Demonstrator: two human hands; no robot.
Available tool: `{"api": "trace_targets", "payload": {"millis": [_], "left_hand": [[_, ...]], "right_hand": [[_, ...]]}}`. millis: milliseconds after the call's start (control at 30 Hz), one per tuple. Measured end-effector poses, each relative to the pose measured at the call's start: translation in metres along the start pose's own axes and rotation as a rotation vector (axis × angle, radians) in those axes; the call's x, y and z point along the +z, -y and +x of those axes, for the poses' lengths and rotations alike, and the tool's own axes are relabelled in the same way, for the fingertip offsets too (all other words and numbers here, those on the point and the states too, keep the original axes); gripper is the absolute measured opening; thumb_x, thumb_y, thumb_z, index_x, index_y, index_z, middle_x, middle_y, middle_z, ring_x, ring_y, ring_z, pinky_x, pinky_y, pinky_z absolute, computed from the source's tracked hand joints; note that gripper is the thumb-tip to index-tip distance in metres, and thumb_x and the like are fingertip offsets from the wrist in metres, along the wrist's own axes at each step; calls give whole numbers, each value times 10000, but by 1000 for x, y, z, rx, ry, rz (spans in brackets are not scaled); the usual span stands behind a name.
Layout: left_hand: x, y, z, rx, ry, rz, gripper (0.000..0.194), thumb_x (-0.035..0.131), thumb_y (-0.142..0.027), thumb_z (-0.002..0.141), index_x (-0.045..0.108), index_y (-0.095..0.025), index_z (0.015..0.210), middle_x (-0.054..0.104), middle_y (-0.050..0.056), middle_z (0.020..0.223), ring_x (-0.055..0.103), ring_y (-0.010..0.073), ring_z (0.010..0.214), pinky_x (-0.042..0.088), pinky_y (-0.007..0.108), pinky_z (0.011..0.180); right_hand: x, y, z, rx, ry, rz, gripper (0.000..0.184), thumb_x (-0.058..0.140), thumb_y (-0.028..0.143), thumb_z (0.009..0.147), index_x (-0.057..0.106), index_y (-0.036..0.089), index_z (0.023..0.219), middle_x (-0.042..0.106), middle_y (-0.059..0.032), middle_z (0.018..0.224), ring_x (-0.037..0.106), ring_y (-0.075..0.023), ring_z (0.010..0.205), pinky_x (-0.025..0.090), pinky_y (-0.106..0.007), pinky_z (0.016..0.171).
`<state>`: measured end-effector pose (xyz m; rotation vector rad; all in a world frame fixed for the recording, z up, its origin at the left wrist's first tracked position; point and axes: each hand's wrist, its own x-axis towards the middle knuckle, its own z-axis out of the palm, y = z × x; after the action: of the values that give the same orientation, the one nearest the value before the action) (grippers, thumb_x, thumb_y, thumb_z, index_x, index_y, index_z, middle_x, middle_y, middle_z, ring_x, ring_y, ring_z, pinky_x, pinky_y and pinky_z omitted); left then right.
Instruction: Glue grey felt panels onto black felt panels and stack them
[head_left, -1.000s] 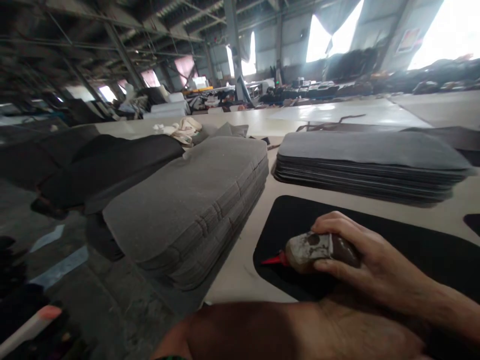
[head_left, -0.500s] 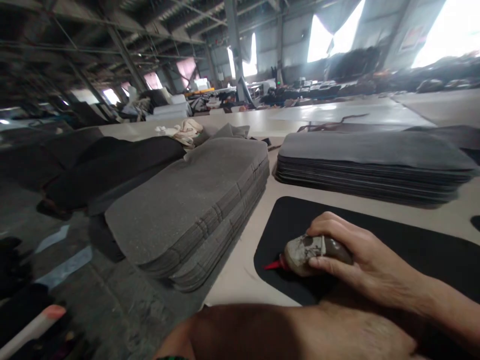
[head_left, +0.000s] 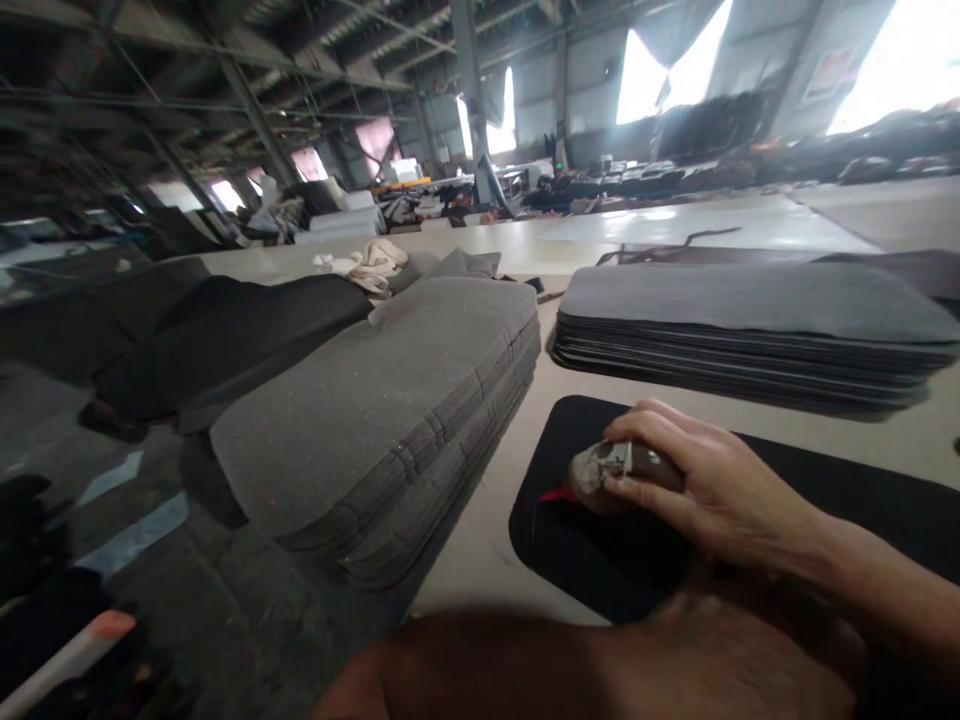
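Note:
My right hand (head_left: 705,490) is closed around a grimy squeeze bottle (head_left: 600,468) with a red nozzle (head_left: 555,495). The nozzle tip rests on a black mat (head_left: 577,560) near the mat's rounded left edge, and the mat lies flat on a pale table (head_left: 480,540). A bare forearm (head_left: 600,670), blurred and very close, crosses the bottom of the picture in front of the mat. It looks like my left arm, and its fingers are hidden.
A thick stack of grey felt pieces (head_left: 375,400) hangs over the table's left edge. A flatter stack of dark sheets (head_left: 750,310) lies behind the mat. Black padded pieces (head_left: 225,340) and a pale cloth (head_left: 371,262) lie further left. A white, orange-tipped object (head_left: 67,655) sits at bottom left.
My right hand has slid the bottle a little further away from me along the mat's left edge. The forearm in front has sunk lower in the picture.

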<state>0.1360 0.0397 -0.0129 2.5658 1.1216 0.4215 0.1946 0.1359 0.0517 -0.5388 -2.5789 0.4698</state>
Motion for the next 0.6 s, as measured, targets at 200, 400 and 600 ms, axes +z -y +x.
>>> {"api": "trace_targets", "payload": {"millis": [200,400,600], "left_hand": [[13,3,-3,31,-62,68,625,259,-501,1015,449,-59,1415,471,206,1458,341,373,1415,297,650,1111],[22,6,-4,44,-92,49,637,255,-561,1015,507,-80,1349,499,175,1434,329,369,1431,263,641,1152],[22,8,-2,29,-87,0,650,286,-585,1009,531,-79,1335,517,186,1424,332,365,1432,228,657,1167]], "right_hand": [[-2,-22,21,93,-80,-175,229,565,432,971,563,245,1103,589,-28,1044,588,-235,912,430,-363,773],[-7,-49,39,220,-162,-327,262,599,424,945,561,242,1130,617,-36,1124,618,-261,941,419,-360,754],[-12,-66,52,287,-178,-386,268,589,439,948,564,244,1131,630,-47,1127,624,-268,946,403,-344,726]]}}
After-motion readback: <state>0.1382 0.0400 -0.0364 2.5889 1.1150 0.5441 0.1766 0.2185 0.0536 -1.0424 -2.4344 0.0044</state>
